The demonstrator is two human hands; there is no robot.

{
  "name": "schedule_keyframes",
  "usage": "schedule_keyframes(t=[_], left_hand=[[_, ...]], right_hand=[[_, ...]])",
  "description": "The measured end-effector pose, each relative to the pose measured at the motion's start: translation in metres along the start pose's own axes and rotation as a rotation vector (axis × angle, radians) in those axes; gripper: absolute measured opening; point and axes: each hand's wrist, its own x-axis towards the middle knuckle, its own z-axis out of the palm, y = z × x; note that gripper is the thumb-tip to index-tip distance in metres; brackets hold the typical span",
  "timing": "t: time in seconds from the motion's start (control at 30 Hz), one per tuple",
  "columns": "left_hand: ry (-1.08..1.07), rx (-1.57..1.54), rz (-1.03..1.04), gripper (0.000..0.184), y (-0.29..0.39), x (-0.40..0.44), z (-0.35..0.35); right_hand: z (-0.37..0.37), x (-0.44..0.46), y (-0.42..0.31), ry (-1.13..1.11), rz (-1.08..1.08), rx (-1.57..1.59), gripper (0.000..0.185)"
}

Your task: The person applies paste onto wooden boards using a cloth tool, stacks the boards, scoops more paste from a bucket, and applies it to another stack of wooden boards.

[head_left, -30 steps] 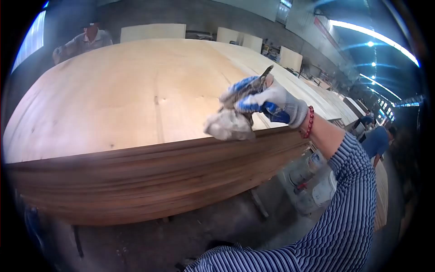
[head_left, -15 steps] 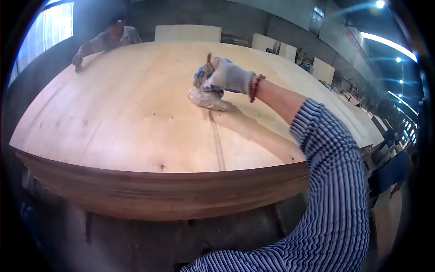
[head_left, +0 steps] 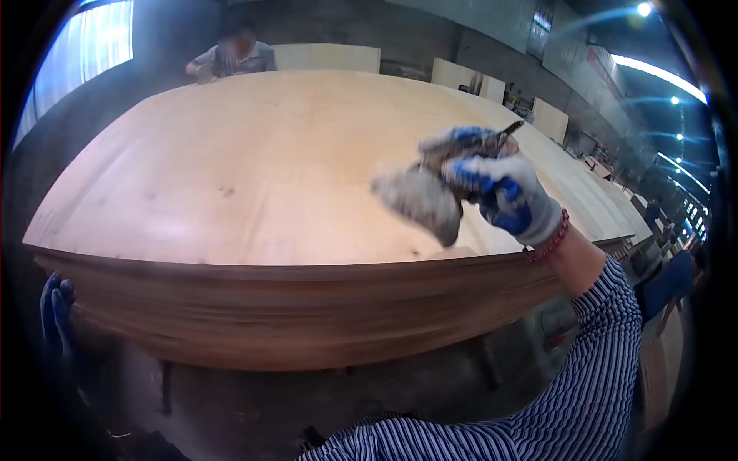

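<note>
My right hand (head_left: 503,188), in a white and blue glove, is closed around a dusty, greyish, padded-looking tool (head_left: 421,201) with a dark stick-like end poking out above. The tool is raised and blurred by motion over the near right part of the pale top wood sheet (head_left: 254,169). That sheet lies on a thick stack of sheets (head_left: 307,315). At the far left, my left hand (head_left: 60,311) shows as blue-gloved fingers stretched upward beside the stack's near left corner; the rest of it is in shadow, and no held thing is visible.
A co-worker (head_left: 237,55) stands at the far left edge of the stack. More pale boards (head_left: 327,58) are behind it along the wall. On the right, another person in blue (head_left: 667,284) is bent near other boards (head_left: 663,361).
My right hand has moved right and nearer with the tool, off the sheet. The dark streak beneath it no longer shows. My left fingers have come into view; the co-worker has shifted right.
</note>
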Motion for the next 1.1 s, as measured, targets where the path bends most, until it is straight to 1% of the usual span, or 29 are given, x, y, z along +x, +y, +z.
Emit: schedule_keyframes(t=[0.03, 0.1, 0.13, 0.17, 0.2, 0.23, 0.3, 0.37, 0.43, 0.47, 0.5, 0.53, 0.57, 0.63, 0.67, 0.7, 0.73, 0.77, 0.8, 0.83, 0.9, 0.93, 0.97, 1.0, 1.07, 1.1], left_hand=[[0.004, 0.003, 0.003, 0.043, 0.0, 0.007, -0.005], [0.061, 0.105, 0.141, 0.041, -0.001, 0.025, -0.008], [0.062, 0.097, 0.146, 0.041, -0.006, 0.035, -0.008], [0.106, 0.102, 0.109, 0.039, -0.011, 0.046, -0.009], [0.145, 0.103, 0.075, 0.038, -0.019, 0.059, -0.009], [0.14, 0.089, 0.083, 0.038, -0.035, 0.074, -0.014], [0.057, 0.175, 0.039, 0.037, -0.081, 0.112, -0.025], [0.078, 0.128, 0.019, 0.036, -0.117, 0.143, -0.023], [-0.008, 0.045, -0.013, 0.035, -0.161, 0.173, -0.023], [-0.036, 0.04, -0.037, 0.035, -0.176, 0.179, -0.023], [-0.127, 0.064, -0.118, 0.035, -0.182, 0.174, -0.029], [-0.096, 0.196, -0.109, 0.034, -0.189, 0.149, -0.034], [-0.064, 0.327, -0.101, 0.034, -0.202, 0.132, -0.034], [-0.071, -0.004, -0.359, 0.034, -0.189, 0.159, -0.016], [-0.033, 0.024, -0.33, 0.035, -0.193, 0.162, -0.015], [-0.031, 0.027, -0.341, 0.035, -0.186, 0.157, -0.019], [-0.012, 0.118, -0.334, 0.036, -0.174, 0.147, -0.026], [0.007, 0.208, -0.327, 0.036, -0.167, 0.137, -0.032], [-0.003, 0.183, -0.315, 0.036, -0.173, 0.133, -0.041], [-0.009, 0.191, -0.319, 0.036, -0.176, 0.131, -0.049], [-0.084, 0.108, -0.302, 0.037, -0.177, 0.13, -0.059], [-0.09, 0.116, -0.307, 0.037, -0.176, 0.13, -0.062], [-0.089, 0.131, -0.308, 0.037, -0.173, 0.129, -0.066], [-0.092, 0.128, -0.3, 0.037, -0.175, 0.131, -0.063], [-0.102, 0.1, -0.257, 0.037, -0.179, 0.131, -0.059], [-0.103, 0.081, -0.22, 0.038, -0.179, 0.131, -0.058]], right_hand=[[0.01, 0.008, 0.0, 0.05, -0.038, 0.0, 0.027], [0.004, 0.04, 0.01, 0.043, -0.037, 0.088, 0.031], [0.013, 0.056, 0.012, 0.073, -0.067, 0.14, 0.029], [0.016, 0.077, 0.017, 0.103, -0.082, 0.161, 0.028], [0.016, 0.095, 0.023, 0.092, -0.111, 0.19, 0.027], [0.014, 0.115, 0.029, 0.08, -0.141, 0.219, 0.026], [0.002, 0.165, 0.044, 0.12, -0.177, 0.237, 0.027], [0.008, 0.215, 0.052, 0.154, -0.214, 0.218, 0.023], [0.0, 0.264, 0.067, 0.339, -0.234, 0.219, 0.021], [-0.007, 0.275, 0.074, 0.342, -0.238, 0.217, 0.021], [-0.011, 0.274, 0.075, 0.358, -0.25, 0.213, 0.02], [-0.016, 0.273, 0.075, 0.363, -0.266, 0.217, 0.018], [-0.043, 0.295, 0.095, 0.283, -0.268, 0.35, 0.015], [-0.074, 0.372, 0.157, 0.352, -0.163, 0.506, 0.012], [-0.084, 0.401, 0.189, 0.347, -0.153, 0.507, 0.012], [-0.093, 0.415, 0.219, 0.479, 0.014, -0.124, 0.013], [-0.085, 0.413, 0.233, 0.573, 0.178, -0.761, 0.015], [-0.084, 0.406, 0.238, 0.55, 0.265, -1.231, 0.018], [-0.069, 0.394, 0.231, 0.528, 0.357, -1.7, 0.022], [-0.059, 0.395, 0.217, 0.52, 0.364, -1.694, 0.022], [-0.047, 0.41, 0.199, 0.053, 0.185, -1.96, 0.03], [-0.034, 0.413, 0.197, 0.385, 0.258, -1.437, 0.028], [-0.045, 0.418, 0.211, 0.379, 0.265, -1.43, 0.028], [-0.048, 0.409, 0.207, 0.279, 0.182, -1.214, 0.025], [-0.053, 0.381, 0.194, 0.09, 0.229, -0.922, 0.028], [-0.048, 0.361, 0.19, 0.102, 0.237, -0.926, 0.028]])
